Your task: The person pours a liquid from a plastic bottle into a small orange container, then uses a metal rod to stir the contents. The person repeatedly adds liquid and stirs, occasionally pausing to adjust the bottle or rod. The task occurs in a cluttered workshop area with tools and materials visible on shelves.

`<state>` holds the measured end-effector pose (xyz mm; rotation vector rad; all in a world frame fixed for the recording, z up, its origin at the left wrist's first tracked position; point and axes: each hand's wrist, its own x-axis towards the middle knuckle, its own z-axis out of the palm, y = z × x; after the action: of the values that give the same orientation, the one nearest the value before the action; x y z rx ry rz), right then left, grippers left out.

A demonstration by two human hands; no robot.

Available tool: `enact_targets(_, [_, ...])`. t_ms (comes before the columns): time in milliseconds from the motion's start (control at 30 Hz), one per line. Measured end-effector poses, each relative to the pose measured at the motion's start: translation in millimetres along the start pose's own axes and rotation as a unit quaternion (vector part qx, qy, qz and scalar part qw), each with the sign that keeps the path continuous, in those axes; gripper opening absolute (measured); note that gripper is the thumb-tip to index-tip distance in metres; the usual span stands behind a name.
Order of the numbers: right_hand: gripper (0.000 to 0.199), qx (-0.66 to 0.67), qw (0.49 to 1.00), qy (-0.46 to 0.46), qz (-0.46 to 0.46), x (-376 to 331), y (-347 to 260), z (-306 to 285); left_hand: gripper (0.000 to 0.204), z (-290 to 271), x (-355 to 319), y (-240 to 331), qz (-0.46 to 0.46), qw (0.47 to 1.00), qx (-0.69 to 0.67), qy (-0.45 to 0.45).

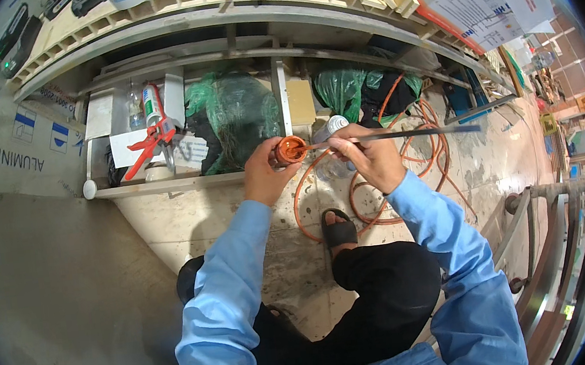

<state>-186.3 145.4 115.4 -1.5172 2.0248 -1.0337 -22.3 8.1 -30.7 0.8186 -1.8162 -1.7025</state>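
My left hand (269, 173) is wrapped round a small open jar (292, 149) with an orange-brown substance inside. In my right hand (370, 155) is a long, thin, flat strip (431, 131), pinched near one end. That end reaches into the mouth of the jar, and the strip's dark far end points right. A bottle with a white top (330, 128) shows just behind my right hand; I cannot tell whether the hand touches it. Both hands are above the floor, in front of a low shelf.
An open drawer (184, 184) holds a red caulking gun (154, 137), papers and green plastic bags (234, 117). An orange hose (441, 158) lies coiled on the floor at right. Beyond are a workbench edge (216, 19) and a white carton (459, 1). Metal rails (552, 246) stand at right.
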Motion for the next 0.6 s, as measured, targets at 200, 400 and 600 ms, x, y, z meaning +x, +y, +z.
enact_targets(200, [0.014, 0.118, 0.99, 0.063, 0.049, -7.1, -9.5, -18.3, 0.064, -4.1, -0.1, -7.4, -0.001, 0.999, 0.024, 0.027])
enact_targets(400, [0.007, -0.053, 0.983, -0.072, -0.161, 12.0, -20.1, -26.0, 0.066, -5.9, 0.7, -3.6, -0.007, 1.0, 0.015, 0.015])
enact_targets(600, [0.011, -0.055, 0.984, -0.094, -0.143, 4.8, -34.8, -36.4, 0.064, -6.3, -1.1, 1.0, -0.013, 0.998, 0.055, 0.021])
